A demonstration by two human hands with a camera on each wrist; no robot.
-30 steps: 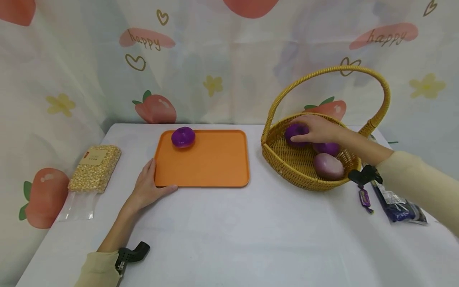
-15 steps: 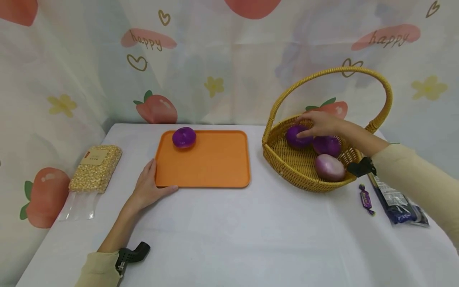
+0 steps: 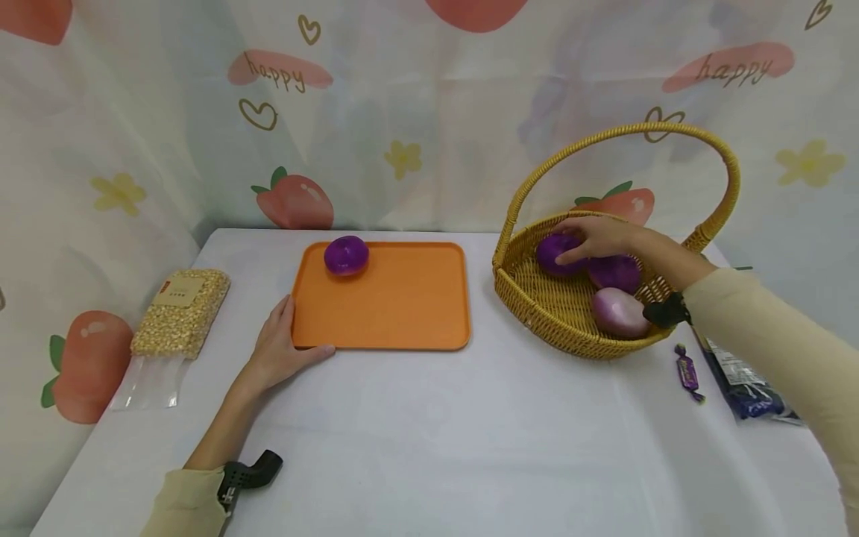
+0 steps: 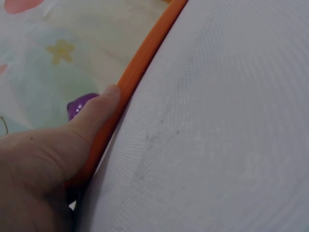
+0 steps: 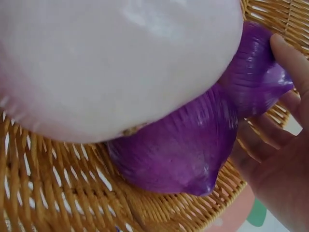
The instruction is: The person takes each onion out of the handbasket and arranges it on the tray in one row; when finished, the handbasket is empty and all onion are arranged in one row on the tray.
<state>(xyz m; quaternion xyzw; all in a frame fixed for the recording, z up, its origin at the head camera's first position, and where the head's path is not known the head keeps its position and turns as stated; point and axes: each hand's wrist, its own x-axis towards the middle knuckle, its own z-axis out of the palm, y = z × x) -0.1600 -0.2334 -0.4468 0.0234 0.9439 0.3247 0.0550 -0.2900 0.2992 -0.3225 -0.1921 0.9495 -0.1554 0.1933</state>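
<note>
The right hand (image 3: 604, 237) is down inside the wicker basket (image 3: 537, 306), fingers curled over the far purple onion (image 3: 555, 252) and gripping it from above. In the right wrist view the fingers (image 5: 289, 63) wrap the far side of that onion (image 5: 256, 72), which presses up against a second purple onion (image 5: 178, 150). A pale pink onion (image 5: 116, 58) fills the near part of that view, touching the second one. From the head view, the three sit in a row along the basket floor: the gripped one at the back left, the second purple onion (image 3: 614, 272) in the middle, the pale one (image 3: 619, 312) nearest the front rim.

Over on the other side, the left hand (image 3: 278, 350) lies flat on the white table (image 3: 429, 432), fingers straight and relaxed, thumb (image 4: 99, 113) resting along the near left edge of the orange tray (image 3: 396, 306). One more purple onion (image 3: 346, 256) sits at the tray's back left corner.

A bag of corn kernels (image 3: 180, 313) lies at the table's left edge. A wrapped candy (image 3: 687, 371) and a dark blue packet (image 3: 745, 384) lie just right of the basket.
</note>
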